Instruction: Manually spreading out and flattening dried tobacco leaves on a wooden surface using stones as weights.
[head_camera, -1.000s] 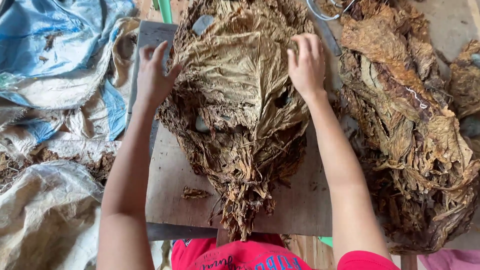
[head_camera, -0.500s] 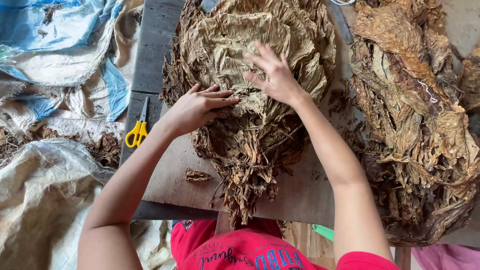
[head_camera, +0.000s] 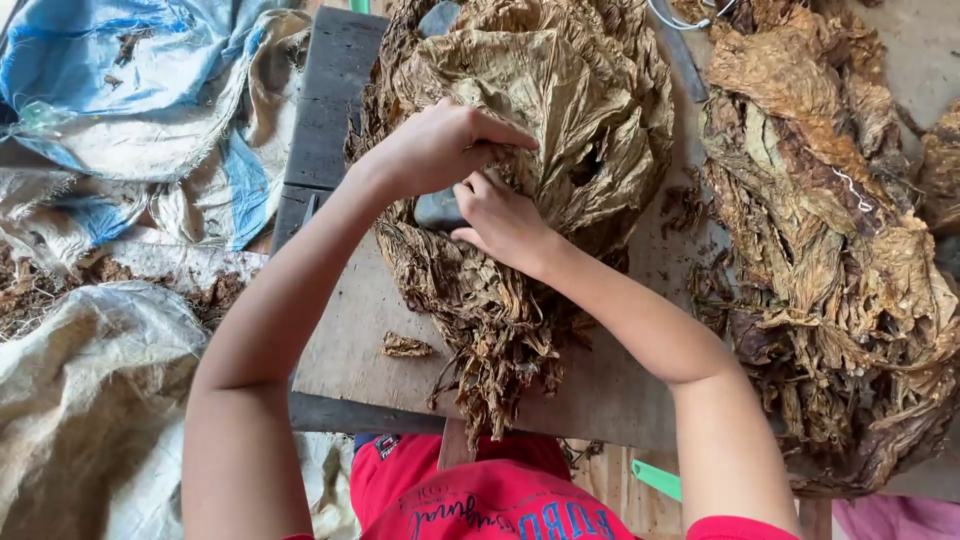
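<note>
1. Since 0.5 s ago, both hands have pulled in from lying flat on the leaf stack (head_camera: 540, 130) to its near left edge. The left hand (head_camera: 440, 145) now curls over a fold of the top leaf, grip clenched on it.
2. The right hand (head_camera: 500, 220) now sits just below the left, fingers tucked under the lifted fold. Whether its grip closes on leaf cannot be told.
3. A dark grey stone (head_camera: 438, 210), not seen 0.5 s ago, now shows at the stack's left edge, touching the right hand.
4. The yellow scissors seen 0.5 s ago are no longer visible; the left forearm covers that spot.
5. The stack lies on the wooden counter (head_camera: 350, 330), stems pointing toward the person. 1 loose leaf scrap (head_camera: 405, 346) lies on the bare board, apart from the stems.
6. A second heap of dried leaves (head_camera: 840, 260) fills the right side, near the stack. Woven sacks (head_camera: 110, 120) lie left of the counter.
7. The forearms cross over the stack's lower half and hide it. The stack's far edge is cut off at the top.
</note>
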